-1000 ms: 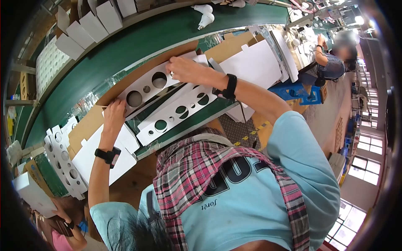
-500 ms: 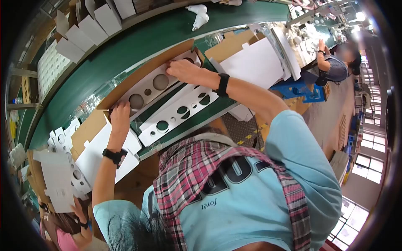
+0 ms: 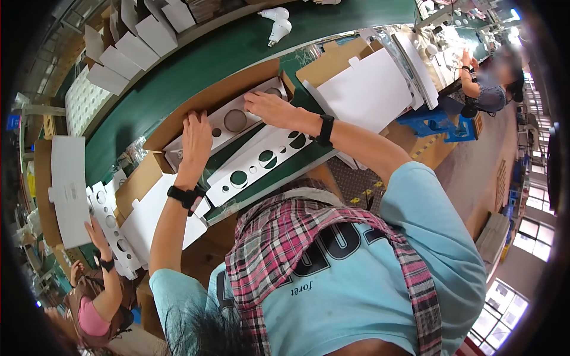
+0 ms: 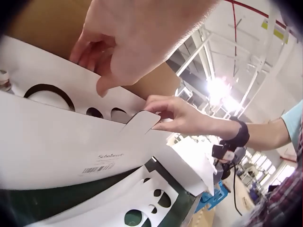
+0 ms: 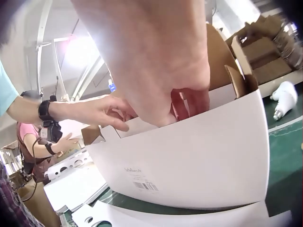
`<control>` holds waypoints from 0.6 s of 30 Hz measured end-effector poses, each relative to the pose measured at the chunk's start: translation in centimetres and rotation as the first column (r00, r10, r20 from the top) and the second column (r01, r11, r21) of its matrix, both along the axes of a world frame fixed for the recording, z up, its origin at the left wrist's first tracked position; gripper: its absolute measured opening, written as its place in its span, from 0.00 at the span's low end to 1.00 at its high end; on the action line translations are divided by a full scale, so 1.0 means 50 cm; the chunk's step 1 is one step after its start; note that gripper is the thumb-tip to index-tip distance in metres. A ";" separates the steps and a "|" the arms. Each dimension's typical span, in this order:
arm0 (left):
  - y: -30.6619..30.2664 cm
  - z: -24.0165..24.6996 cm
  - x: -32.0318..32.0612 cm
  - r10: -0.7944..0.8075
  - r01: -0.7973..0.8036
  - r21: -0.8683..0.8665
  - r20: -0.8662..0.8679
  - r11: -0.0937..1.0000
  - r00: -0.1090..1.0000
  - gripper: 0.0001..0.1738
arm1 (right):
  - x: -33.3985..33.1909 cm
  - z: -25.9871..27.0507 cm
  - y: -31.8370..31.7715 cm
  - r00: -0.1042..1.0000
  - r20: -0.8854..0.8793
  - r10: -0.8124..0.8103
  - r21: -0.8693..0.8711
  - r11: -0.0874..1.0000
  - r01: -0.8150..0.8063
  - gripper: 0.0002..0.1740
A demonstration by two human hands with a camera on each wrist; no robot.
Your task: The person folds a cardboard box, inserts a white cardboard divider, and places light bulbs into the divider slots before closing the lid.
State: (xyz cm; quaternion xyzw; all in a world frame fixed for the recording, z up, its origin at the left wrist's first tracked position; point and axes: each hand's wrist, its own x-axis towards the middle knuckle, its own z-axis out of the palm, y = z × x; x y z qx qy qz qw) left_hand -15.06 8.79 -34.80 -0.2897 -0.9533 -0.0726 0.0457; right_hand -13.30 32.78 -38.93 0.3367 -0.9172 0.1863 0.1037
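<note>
A long open cardboard box (image 3: 231,84), brown inside and white outside, stands in front of me. Inside it lies a white insert (image 3: 224,140) with round holes. My left hand (image 3: 196,139) has its fingers over the insert's far edge and its thumb on the near side, as the left wrist view shows. Toward the box's right end, my right hand (image 3: 270,108) grips at the insert, its thumb beside the tab of the printed front wall (image 4: 61,137). The front wall hides part of the right fingers in the right wrist view.
A second holed insert (image 3: 274,140) lies on the green bench (image 3: 196,74) nearer my body. Open boxes stand on the right (image 3: 368,95) and left (image 3: 157,204). White bulbs (image 3: 278,28) lie farther back. At far left, another person's hand (image 3: 97,234) touches a box (image 3: 68,190).
The insert has sunk deeper into the box. My left hand has moved right along it, away from the left end. The person at left has raised a box upright.
</note>
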 end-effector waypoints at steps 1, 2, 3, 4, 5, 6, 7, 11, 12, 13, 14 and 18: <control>0.001 -0.002 -0.003 0.003 -0.002 -0.027 0.018 1.000 1.000 0.22 | 0.001 -0.004 0.001 1.000 -0.013 -0.011 0.001 1.000 0.011 0.09; 0.000 -0.004 -0.006 0.006 -0.004 -0.054 0.035 0.999 0.999 0.22 | 0.001 -0.008 0.000 0.999 -0.026 -0.022 0.000 1.000 0.022 0.09; 0.000 -0.003 -0.010 0.008 -0.004 -0.082 0.052 0.997 0.999 0.22 | 0.002 -0.007 -0.002 0.999 -0.040 -0.033 -0.001 0.999 0.033 0.09; -0.001 0.001 -0.018 0.029 -0.016 -0.102 0.131 0.995 0.991 0.21 | 0.003 -0.006 -0.003 0.999 -0.033 -0.033 0.005 0.999 0.034 0.09; -0.002 0.006 -0.027 0.052 -0.026 -0.123 0.208 0.992 0.977 0.21 | 0.003 -0.005 -0.003 0.999 -0.027 -0.034 0.012 0.999 0.034 0.09; -0.001 0.014 -0.035 0.075 -0.036 -0.143 0.281 0.989 0.957 0.20 | 0.003 -0.005 -0.002 0.999 -0.023 -0.035 0.020 0.999 0.035 0.09; 0.002 0.021 -0.040 0.073 -0.039 -0.126 0.282 0.991 0.957 0.20 | 0.003 -0.007 -0.001 0.999 -0.041 -0.033 0.013 0.999 0.034 0.09; -0.008 0.016 -0.073 0.101 -0.075 -0.098 0.301 0.992 0.948 0.18 | 0.001 -0.012 -0.012 0.998 -0.009 -0.063 0.013 0.998 0.063 0.11; -0.010 0.014 -0.080 0.117 -0.090 -0.100 0.308 0.991 0.944 0.18 | 0.000 -0.012 -0.013 0.997 0.024 -0.079 0.021 0.997 0.078 0.13; -0.012 0.011 -0.083 0.123 -0.101 -0.083 0.327 0.991 0.937 0.19 | -0.002 -0.012 -0.014 0.996 0.034 -0.082 0.025 0.996 0.081 0.13; -0.014 0.007 -0.083 0.130 -0.114 -0.066 0.348 0.991 0.929 0.20 | -0.005 -0.013 -0.015 0.995 0.046 -0.083 0.029 0.996 0.082 0.13; -0.004 0.006 -0.089 0.138 -0.119 -0.071 0.445 0.990 0.885 0.22 | -0.006 0.002 -0.019 0.986 0.135 -0.098 0.063 0.994 0.090 0.13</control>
